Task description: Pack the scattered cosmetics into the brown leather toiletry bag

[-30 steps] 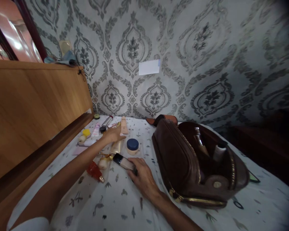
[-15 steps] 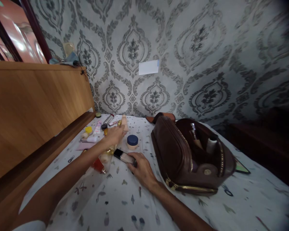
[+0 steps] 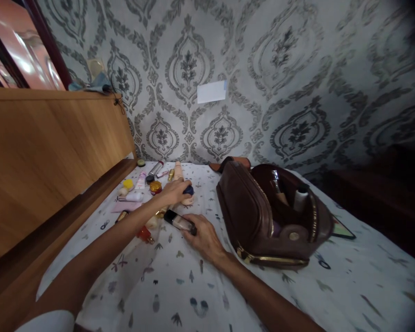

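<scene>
My left hand (image 3: 175,191) has its fingers round a small jar with a dark blue lid (image 3: 188,190), which rests on the patterned cloth. Just nearer to me, my right hand (image 3: 201,233) grips a rectangular bottle with a black cap (image 3: 180,222), its cap pointing left. Left of my left hand lie an amber jar (image 3: 155,186), a white tube (image 3: 130,197) and a pink pouch (image 3: 126,206). A red bottle (image 3: 145,234) lies partly behind my left forearm. A beige tube (image 3: 178,170) is beyond my left hand.
An open brown bag (image 3: 247,207) stands at the right, with a white bottle (image 3: 300,198) and brushes inside. A wooden panel (image 3: 55,147) borders the left side. The patterned wall (image 3: 224,60) rises behind. A flat dark-edged item (image 3: 344,229) lies right of the bag.
My left hand has moved right, from beside the beige tube onto the blue-lidded jar. The amber jar now shows fully. My right hand still holds the bottle.
</scene>
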Motion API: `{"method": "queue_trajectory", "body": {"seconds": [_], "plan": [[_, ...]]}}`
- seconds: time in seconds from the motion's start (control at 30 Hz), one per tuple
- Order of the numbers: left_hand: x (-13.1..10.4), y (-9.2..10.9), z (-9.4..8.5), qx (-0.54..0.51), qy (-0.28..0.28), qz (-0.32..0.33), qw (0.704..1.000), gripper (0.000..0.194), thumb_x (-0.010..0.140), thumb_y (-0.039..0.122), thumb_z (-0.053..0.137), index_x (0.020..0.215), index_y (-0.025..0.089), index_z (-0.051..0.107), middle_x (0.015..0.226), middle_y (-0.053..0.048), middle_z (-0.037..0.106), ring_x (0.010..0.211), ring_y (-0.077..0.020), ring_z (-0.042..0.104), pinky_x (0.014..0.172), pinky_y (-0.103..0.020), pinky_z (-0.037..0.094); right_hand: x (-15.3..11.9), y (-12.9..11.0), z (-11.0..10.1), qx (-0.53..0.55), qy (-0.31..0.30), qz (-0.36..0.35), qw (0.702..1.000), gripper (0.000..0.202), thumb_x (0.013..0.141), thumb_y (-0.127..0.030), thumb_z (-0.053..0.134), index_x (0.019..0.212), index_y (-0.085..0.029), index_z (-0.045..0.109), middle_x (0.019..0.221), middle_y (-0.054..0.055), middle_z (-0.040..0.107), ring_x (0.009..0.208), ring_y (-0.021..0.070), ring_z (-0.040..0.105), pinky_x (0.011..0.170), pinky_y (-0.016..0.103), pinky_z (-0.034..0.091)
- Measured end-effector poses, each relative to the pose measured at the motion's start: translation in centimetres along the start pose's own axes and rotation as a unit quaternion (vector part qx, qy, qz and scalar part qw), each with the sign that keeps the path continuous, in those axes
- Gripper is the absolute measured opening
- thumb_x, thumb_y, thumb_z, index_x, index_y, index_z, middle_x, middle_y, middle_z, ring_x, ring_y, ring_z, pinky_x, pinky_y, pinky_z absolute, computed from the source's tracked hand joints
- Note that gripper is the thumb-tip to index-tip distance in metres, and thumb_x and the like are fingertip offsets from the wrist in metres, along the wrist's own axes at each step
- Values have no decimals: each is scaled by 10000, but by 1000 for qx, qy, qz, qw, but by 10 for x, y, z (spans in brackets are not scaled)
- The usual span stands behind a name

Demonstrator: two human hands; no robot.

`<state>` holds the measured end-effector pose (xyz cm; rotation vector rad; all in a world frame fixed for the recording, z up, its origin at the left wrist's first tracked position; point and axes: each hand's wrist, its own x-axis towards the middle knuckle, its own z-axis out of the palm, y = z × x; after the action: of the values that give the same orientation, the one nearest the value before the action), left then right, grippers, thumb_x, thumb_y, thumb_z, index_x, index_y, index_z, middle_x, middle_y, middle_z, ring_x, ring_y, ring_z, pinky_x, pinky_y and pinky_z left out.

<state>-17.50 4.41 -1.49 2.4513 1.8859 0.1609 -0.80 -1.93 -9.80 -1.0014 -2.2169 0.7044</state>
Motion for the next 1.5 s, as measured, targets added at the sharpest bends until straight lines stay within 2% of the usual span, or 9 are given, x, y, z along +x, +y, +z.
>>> {"method": "queue_trajectory", "body": {"seconds": [0.23, 0.47, 0.57, 0.7, 0.87, 0.97, 1.07, 1.3, 1.5], "plan": [[6, -6, 12, -27, -22, 49, 998, 495, 822, 391, 630, 1277, 226, 530, 1128, -72, 619, 1048, -260, 609, 869, -324, 467, 0, 3, 1, -13, 8, -24, 1000, 334, 787, -178, 640, 1119, -176, 673, 1065, 85, 706, 1011, 261, 613, 902, 371, 470], [-3, 1, 15, -57, -6, 27, 998, 591, 841, 425, 612, 1362, 197, 449, 1217, -114, 592, 1093, -281, 599, 880, -352, 477, -1, 4, 3, -10, 15, -35, 999, 359, 774, -169, 654, 1133, -166, 666, 1041, 96, 699, 995, 265, 619, 885, 380, 483], [-21, 3, 13, -77, 54, 17, 995, 516, 899, 390, 541, 1357, 171, 453, 1278, -145, 559, 1161, -293, 559, 924, -385, 464, -1, 5, 5, -14, 19, -30, 999, 400, 770, -153, 662, 1168, -186, 652, 1057, 87, 697, 990, 255, 619, 890, 375, 482], [-60, 4, 22, -104, 144, 20, 984, 252, 946, 251, 428, 1094, 179, 618, 1074, -94, 667, 1046, -247, 605, 923, -375, 469, 0, 6, 5, -19, 4, -16, 1000, 479, 774, -151, 672, 1248, -145, 605, 1092, 123, 678, 973, 258, 618, 880, 384, 488], [-102, 2, 39, -55, 90, 88, 991, 276, 908, 178, 471, 1141, 179, 619, 1156, -109, 653, 1227, -270, 513, 1062, -432, 390, 0, 7, 7, -13, 2, -23, 1000, 537, 785, -179, 677, 1306, -186, 546, 1140, 107, 660, 1047, 258, 594, 920, 389, 471], [-110, -4, 43, -24, 64, 114, 991, 385, 863, 136, 522, 1246, 164, 560, 1237, -123, 615, 1339, -278, 413, 1143, -465, 287, 1, 8, 9, -18, -3, -26, 1000, 527, 786, -179, 674, 1297, -194, 550, 1182, 111, 647, 1103, 275, 567, 937, 407, 459], [-112, -13, 44, -14, 58, 111, 992, 431, 844, 138, 570, 1273, 163, 535, 1239, -130, 601, 1266, -280, 471, 1122, -474, 300, 1, 10, 9, -18, -4, -24, 1000, 495, 799, -164, 657, 1285, -181, 562, 1167, 116, 648, 1071, 271, 571, 926, 409, 465], [-116, -33, 42, -119, 74, 88, 986, 281, 862, 334, 658, 1115, 213, 639, 1078, -73, 649, 1049, -258, 569, 945, -402, 425, 0, 15, 9, 31, 6, -72, 997, 504, 820, -151, 640, 1311, -210, 540, 1119, 91, 635, 1014, 240, 586, 900, 395, 484], [-117, -22, 32, -266, 92, 76, 956, 325, 823, 419, 687, 1069, 206, 675, 1019, -59, 652, 989, -244, 592, 880, -346, 444, -1, 1, 5, -58, -7, -86, 995, 412, 827, -223, 689, 1220, -177, 573, 1115, 113, 630, 1054, 284, 545, 896, 423, 468]]}}
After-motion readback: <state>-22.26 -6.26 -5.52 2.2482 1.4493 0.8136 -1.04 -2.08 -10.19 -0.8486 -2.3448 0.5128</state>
